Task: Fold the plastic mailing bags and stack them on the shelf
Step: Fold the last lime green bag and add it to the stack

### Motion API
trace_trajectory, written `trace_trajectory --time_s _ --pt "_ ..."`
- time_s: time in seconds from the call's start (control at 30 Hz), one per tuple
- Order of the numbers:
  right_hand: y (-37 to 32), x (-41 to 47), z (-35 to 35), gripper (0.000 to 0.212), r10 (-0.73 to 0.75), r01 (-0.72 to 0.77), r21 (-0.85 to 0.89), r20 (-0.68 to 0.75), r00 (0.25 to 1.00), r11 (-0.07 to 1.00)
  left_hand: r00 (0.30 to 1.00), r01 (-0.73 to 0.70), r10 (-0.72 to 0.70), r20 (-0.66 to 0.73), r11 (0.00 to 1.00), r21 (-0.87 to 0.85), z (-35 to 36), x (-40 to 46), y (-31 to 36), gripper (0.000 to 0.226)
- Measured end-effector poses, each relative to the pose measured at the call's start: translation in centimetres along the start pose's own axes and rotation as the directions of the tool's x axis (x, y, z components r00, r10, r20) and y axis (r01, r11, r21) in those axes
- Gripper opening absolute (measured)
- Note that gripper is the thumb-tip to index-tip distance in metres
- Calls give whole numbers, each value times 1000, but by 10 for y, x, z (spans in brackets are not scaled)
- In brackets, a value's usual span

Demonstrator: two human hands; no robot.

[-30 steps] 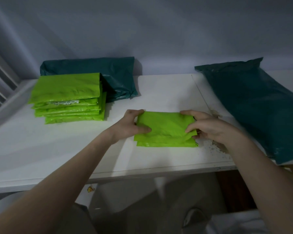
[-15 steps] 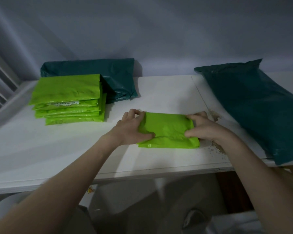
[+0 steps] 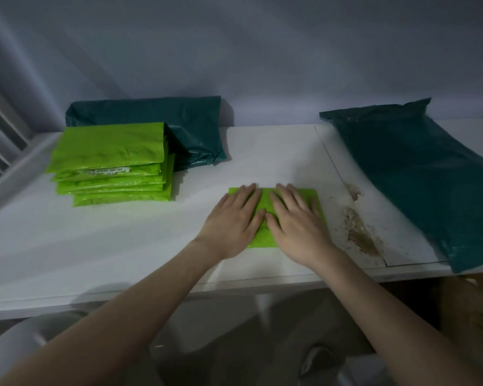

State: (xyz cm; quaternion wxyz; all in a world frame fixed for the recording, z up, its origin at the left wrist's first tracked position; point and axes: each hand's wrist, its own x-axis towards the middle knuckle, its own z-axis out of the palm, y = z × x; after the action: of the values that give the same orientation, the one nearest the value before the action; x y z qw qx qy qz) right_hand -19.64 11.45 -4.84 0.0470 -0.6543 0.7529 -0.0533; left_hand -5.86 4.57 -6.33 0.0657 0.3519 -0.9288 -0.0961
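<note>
In the head view, the folded green bag (image 3: 265,218) is pressed flat on the shelf (image 3: 123,240) under both hands; the left hand (image 3: 233,222) and the right hand (image 3: 296,227) lie side by side with fingers straight; the plastic is judged thin, light, slippery and springy, so its side edges should be pinched; left of the left hand, the green stack (image 3: 112,165) carries a label (image 3: 106,171), read partly as "E034-00 32".
</note>
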Motion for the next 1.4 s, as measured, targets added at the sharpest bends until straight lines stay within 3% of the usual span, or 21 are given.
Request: trace_trajectory --time_s 0.07,0.23,0.4,0.57,0.73,0.83,0.93,1.0,1.17,1.3,1.4 --pt "2 0 9 73 20 -20 2 57 998 1000 999 -5 3 39 999 49 9 1 0 83" --pt "3 4 8 82 11 -10 -84 5 1000 996 999 16 -19 39 997 75 10 2 0 83" --pt "5 7 5 59 23 -23 10 36 999 1000 997 47 -50 55 997 63 5 2 2 82" --pt "9 15 2 56 23 -36 130 105 994 991 993 65 -68 100 997 29 1 5 1 55" --pt "-2 10 -4 59 -13 14 37 -28 1000 999 989 127 -128 77 992 15 1 15 -8 56" --pt "-11 4 -6 67 -14 15 15 -38 999 1000 985 147 -143 96 989 -34 2 20 -20 60" --pt "-8 3 -2 58 -2 1 23 18 1000 1000 995 97 -92 47 989 -114 4 21 -24 72" --pt "-5 6 -2 58 11 -12 30 24 1000 999 991 130 -132 8 967 -220 3 21 -25 62" --pt "5 18 -1 59 88 -89 28 36 995 996 977 99 -141 -161 965 -244 -8 13 -36 61" --pt "-1 24 -5 55 112 -111 52 -28 993 992 976 57 -81 -202 991 -124 -23 4 -40 56" --pt "-15 23 -4 43 9 -1 38 -216 976 999 978 -31 32 -207 999 4 -24 -4 -38 52"
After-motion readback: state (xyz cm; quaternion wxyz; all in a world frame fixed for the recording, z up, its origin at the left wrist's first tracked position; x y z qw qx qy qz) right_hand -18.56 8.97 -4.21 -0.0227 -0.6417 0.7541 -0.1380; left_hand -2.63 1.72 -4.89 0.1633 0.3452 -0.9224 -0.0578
